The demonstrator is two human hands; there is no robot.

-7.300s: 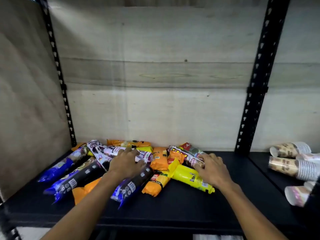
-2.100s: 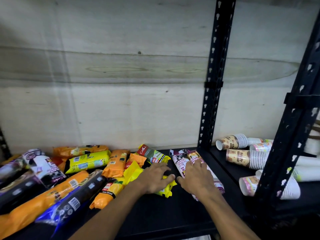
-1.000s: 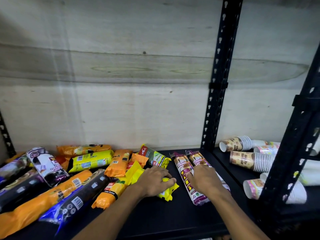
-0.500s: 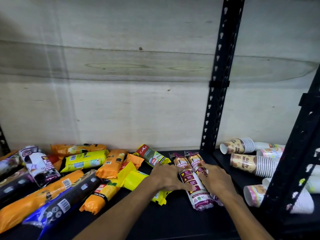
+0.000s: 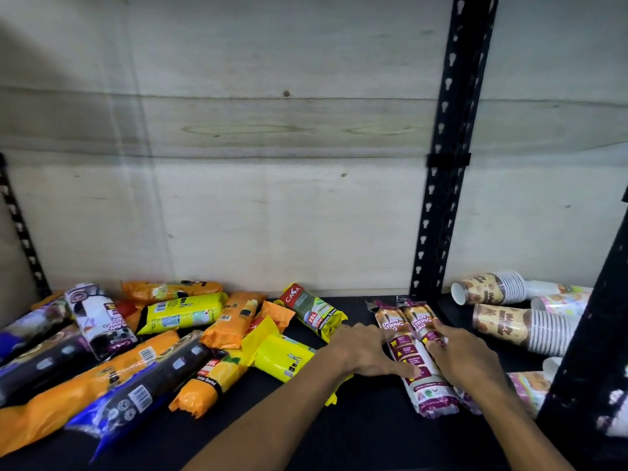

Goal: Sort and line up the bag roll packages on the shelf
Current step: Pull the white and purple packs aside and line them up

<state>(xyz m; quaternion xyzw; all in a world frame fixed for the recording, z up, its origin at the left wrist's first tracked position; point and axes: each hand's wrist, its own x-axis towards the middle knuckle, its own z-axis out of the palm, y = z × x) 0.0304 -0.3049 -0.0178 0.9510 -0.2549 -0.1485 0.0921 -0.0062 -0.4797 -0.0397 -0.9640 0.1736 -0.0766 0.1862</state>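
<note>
Both drawstring packs (image 5: pixel 413 348) now lie squared together by the upright (image 5: pixel 438 205) — left hand (image 5: pixel 365 351) and right hand (image 5: pixel 465 356) press flat-fingered, gripping nothing; jumble (image 5: pixel 163 338) remains.

One wide-angle view only, worn on the person's head, so no second view shares the scene. It looks forward and slightly down into a shelf bay, close enough that both forearms enter from the bottom edge. The wooden back panel (image 5: pixel 238 164) fills the upper two thirds of the frame; the black shelf board (image 5: pixel 356 433) runs across the bottom third. A perforated black upright (image 5: pixel 441 164) stands right of centre, bowed slightly by the lens, and another dark post (image 5: pixel 588 351) crowds the lower right corner.
</note>
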